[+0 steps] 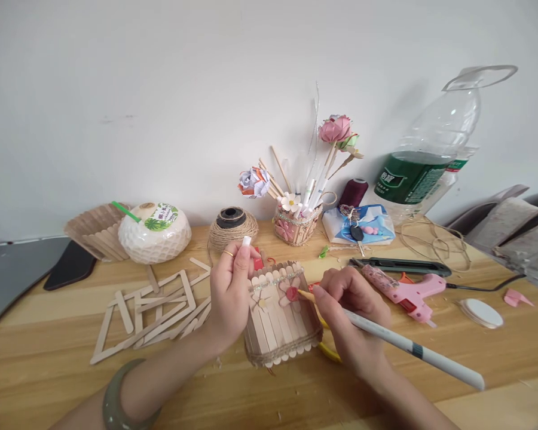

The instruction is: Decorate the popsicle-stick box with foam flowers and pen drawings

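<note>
My right hand [356, 319] is closed around a white marker pen [412, 349] with a tan tip section. Its point is at the red centre [292, 293] of a wooden flower on a small craft-stick box [273, 322]. Bead trim runs along the box's top, and twine wraps its lower edge. A second flower with a pale yellow centre [263, 303] sits to the left. My left hand [231, 292] pinches a small white cap [246, 241] between thumb and finger, beside the box's left edge. Whether its other fingers grip the box is hidden.
Loose craft sticks [138, 316] lie at left, near a wrapped coconut [155, 233] and a twine spool [233, 230]. Behind stands a decorated pot [296, 227] of paper flowers. A pink glue gun [412, 292], black cutter [403, 266] and large bottle [425, 149] are at right.
</note>
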Action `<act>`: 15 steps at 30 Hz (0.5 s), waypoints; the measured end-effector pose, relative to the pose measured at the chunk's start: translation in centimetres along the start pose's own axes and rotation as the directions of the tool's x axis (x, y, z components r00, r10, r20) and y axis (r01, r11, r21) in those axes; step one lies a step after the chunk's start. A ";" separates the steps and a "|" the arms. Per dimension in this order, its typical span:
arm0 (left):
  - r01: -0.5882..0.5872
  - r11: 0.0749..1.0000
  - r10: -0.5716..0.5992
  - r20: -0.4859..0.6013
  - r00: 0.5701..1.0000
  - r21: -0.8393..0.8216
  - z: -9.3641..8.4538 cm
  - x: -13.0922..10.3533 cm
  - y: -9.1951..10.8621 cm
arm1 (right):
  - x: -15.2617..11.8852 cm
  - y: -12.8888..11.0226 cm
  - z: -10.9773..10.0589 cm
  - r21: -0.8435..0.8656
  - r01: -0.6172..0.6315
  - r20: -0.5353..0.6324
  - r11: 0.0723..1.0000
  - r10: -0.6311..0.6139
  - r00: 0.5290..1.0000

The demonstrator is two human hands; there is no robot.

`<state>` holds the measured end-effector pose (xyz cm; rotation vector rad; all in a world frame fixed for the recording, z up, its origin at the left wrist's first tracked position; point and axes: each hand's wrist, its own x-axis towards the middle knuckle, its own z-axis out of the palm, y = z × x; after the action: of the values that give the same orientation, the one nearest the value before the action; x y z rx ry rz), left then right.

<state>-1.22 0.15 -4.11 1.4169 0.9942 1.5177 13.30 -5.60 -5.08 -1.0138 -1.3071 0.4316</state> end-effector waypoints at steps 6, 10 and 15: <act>-0.008 1.000 0.008 0.002 1.000 0.010 -0.1 0.0 0.1 | -0.1 0.0 -0.1 0.013 0.006 -0.001 1.000 -0.006 1.000; -0.004 1.000 0.004 0.003 1.000 0.008 0.0 0.1 0.1 | -0.1 0.0 -0.1 -0.001 0.022 -0.013 1.000 -0.022 1.000; 0.003 1.000 -0.003 0.005 1.000 0.004 0.0 0.1 0.1 | 0.2 -0.2 0.1 -0.005 0.020 -0.017 1.000 -0.020 1.000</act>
<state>-1.24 0.16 -3.97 1.4210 0.9962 1.5104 13.16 -5.53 -4.82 -1.0058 -1.3019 0.4041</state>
